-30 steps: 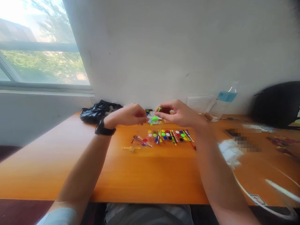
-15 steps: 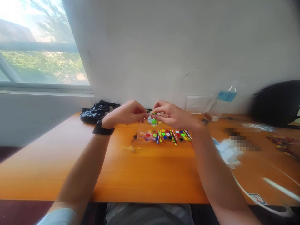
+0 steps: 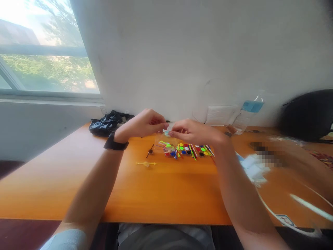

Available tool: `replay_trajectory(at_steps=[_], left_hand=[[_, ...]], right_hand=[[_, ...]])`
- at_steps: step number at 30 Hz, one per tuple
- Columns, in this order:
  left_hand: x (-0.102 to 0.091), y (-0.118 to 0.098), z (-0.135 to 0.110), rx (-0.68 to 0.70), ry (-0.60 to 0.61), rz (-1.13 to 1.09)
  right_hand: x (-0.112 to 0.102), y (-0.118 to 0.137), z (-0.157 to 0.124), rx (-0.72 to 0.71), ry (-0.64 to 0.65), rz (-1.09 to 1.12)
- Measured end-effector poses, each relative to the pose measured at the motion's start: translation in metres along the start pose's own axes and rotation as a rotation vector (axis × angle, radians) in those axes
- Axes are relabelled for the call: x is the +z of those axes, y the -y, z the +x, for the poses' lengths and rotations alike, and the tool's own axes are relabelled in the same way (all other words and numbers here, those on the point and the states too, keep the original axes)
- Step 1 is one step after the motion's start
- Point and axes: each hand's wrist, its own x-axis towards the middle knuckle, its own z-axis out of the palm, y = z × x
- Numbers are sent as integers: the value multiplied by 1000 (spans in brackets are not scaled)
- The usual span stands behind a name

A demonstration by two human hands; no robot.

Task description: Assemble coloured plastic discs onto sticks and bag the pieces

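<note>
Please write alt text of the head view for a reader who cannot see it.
A person's left hand and right hand pinch what looks like a small clear bag between them above an orange table. Coloured discs and sticks lie below it; a black bag and a water bottle sit near the white wall.

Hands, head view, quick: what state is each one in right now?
Left hand: closed, fingertips pinching the top edge of a small clear bag.
Right hand: closed, pinching the same bag's top edge.
</note>
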Motion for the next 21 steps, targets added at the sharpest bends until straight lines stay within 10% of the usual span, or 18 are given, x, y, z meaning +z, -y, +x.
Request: replay_trajectory(at_steps=[12,16,21], left_hand=[[-6,24,3,26,-244,-104],[-12,30,-1,-6,-275,-100],[-18,39,-6,-79,-182,-20]], right_hand=[[-3,7,2,-175,-160,62],[2,3,6,-129,106,17],[5,2,8,-124,131,-2]])
